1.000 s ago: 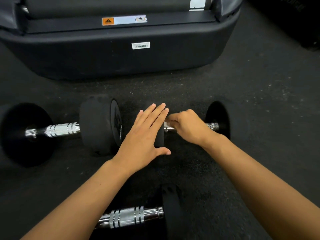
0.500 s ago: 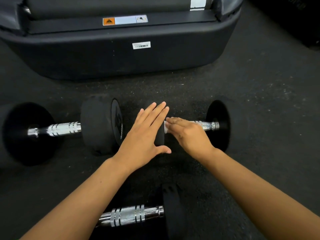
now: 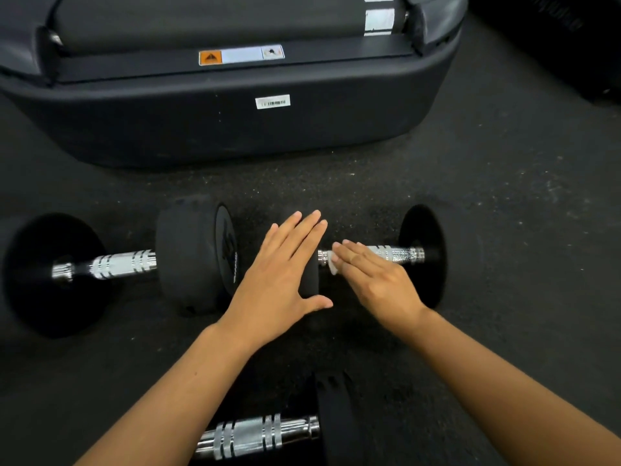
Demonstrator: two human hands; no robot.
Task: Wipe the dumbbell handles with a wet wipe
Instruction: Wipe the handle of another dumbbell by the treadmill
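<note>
From the head view, the right dumbbell [image 3: 386,255] lies on the rubber floor [image 3: 504,230]. The left hand [image 3: 279,277] rests flat on its near weight head, fingers straight and together. The right hand [image 3: 373,280] presses a white wet wipe [image 3: 332,264] onto the knurled handle [image 3: 396,254], fingers straight rather than wrapped. With only flat pressure, the wipe may bunch or miss the handle's underside, and the dumbbell could roll if the left hand lifts.
</note>
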